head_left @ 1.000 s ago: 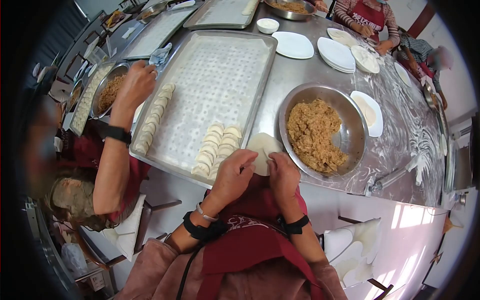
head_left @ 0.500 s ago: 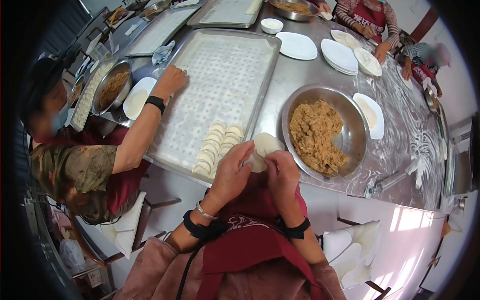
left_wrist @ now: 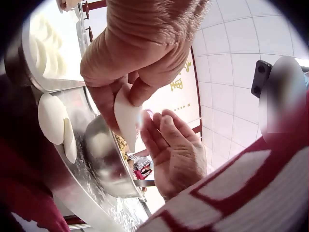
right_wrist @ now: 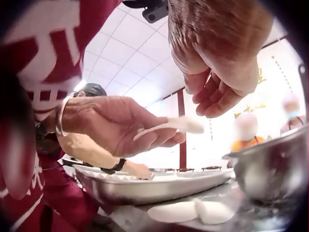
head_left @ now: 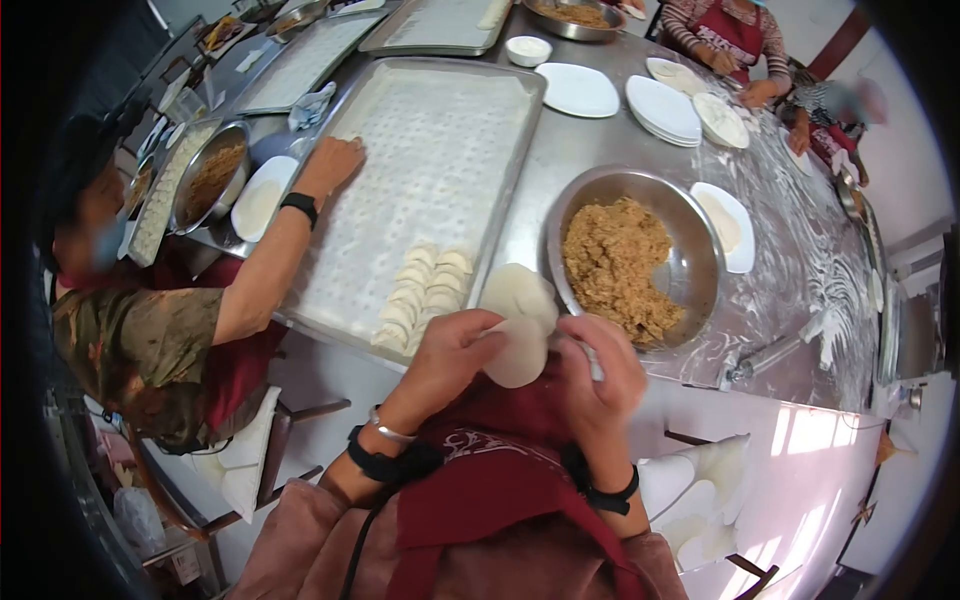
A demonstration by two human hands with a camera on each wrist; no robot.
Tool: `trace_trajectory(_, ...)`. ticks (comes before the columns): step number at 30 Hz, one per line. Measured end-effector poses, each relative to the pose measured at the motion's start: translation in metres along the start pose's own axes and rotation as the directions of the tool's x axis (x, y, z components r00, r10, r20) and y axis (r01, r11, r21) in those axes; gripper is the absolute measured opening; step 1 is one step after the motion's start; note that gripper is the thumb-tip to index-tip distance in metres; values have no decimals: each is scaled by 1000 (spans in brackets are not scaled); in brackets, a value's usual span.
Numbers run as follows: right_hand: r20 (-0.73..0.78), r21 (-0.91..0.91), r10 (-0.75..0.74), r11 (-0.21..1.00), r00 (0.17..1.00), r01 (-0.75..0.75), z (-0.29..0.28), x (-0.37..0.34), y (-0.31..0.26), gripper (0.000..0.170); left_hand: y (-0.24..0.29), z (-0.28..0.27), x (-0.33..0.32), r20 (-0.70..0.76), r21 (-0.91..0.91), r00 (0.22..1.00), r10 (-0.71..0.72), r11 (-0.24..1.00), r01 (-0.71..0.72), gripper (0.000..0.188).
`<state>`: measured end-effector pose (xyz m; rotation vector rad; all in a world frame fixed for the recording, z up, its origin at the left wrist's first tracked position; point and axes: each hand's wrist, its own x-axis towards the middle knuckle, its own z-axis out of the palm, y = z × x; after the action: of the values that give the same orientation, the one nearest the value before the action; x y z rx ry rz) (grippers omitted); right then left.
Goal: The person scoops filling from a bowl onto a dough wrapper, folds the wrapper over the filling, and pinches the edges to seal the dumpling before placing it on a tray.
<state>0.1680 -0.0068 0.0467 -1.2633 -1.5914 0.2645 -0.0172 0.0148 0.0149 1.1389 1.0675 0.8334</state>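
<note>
My left hand (head_left: pixel 450 358) pinches a round dough wrapper (head_left: pixel 518 358) between thumb and fingers, over the table's front edge. In the left wrist view the wrapper (left_wrist: pixel 125 116) hangs edge-on below the fingertips. Just to its right is my right hand (head_left: pixel 605 375), its fingers loosely bent. Seen from the right wrist, the right hand (right_wrist: pixel 219 63) shows nothing between its fingers. Behind the held wrapper, more wrappers (head_left: pixel 512 288) lie overlapping on the table. A steel bowl (head_left: pixel 706 270) of brown filling (head_left: pixel 615 255) stands beyond my right hand.
Left of the wrappers, a large metal tray (head_left: pixel 430 150) carries rows of folded dumplings (head_left: pixel 425 290). Another person's arm (head_left: pixel 265 270) reaches over its left side. White plates (head_left: pixel 580 90) and a floury table surface (head_left: pixel 790 260) lie to the right.
My hands held a wrapper near the table edge; now a wrapper is apart from the others in my left hand, and my right hand has moved right. The neighbour's hand came onto the tray.
</note>
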Motion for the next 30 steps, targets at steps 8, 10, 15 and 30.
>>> trace_trajectory(8, -396, -184, 266, 915, 879, -360, -100, -18, 39, 33, 34, 2, -5, 182, -649, 983, 21, 754, 103, 38)
trace_trajectory(10, -316, -205, 316, 898, 894, -390, -105, -26, 48, 38, 43, 8, -3, 205, -656, 977, 54, 748, 97, 37)
trace_trajectory(15, -76, -64, 398, 913, 914, -403, -80, -26, 61, 28, 50, 31, 5, 260, -561, 966, 6, 815, 146, 36)
trace_trajectory(30, -248, 213, 546, 837, 800, -505, -102, 18, 93, 12, 36, 63, 25, 258, -544, 956, -138, 797, 261, 34)
